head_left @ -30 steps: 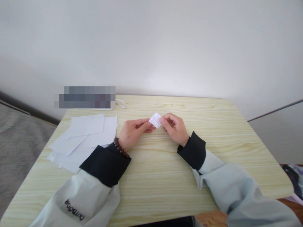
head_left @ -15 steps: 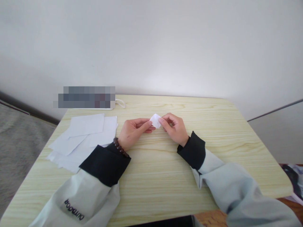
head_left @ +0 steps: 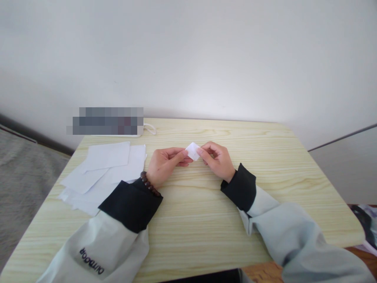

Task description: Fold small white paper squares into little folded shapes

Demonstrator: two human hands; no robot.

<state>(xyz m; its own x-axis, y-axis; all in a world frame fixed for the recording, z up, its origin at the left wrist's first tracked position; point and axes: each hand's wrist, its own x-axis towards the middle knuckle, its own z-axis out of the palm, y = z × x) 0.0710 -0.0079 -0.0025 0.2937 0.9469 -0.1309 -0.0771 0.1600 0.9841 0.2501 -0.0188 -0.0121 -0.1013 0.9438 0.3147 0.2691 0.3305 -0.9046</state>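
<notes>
Between my two hands is a small folded piece of white paper [head_left: 193, 151], turned so that it looks like a diamond. My left hand [head_left: 165, 164] pinches its left corner between thumb and fingers. On the opposite corner, my right hand [head_left: 217, 159] grips it with the thumb on top and the fingers curled behind. Both hands are held over the middle of the wooden table [head_left: 188, 220]. A dark beaded bracelet [head_left: 149, 184] circles my left wrist. The underside of the paper is hidden.
Several loose white sheets [head_left: 108, 156] overlap on the table's left side. Behind them a blurred-out object [head_left: 108, 122] with a white cord loop [head_left: 150, 128] stands by the wall [head_left: 206, 59]. At the bottom edge lies something black [head_left: 206, 276].
Almost nothing differs. The folded paper has shifted very slightly to the left and its diamond outline looks a little flatter; both hands keep their grip.
</notes>
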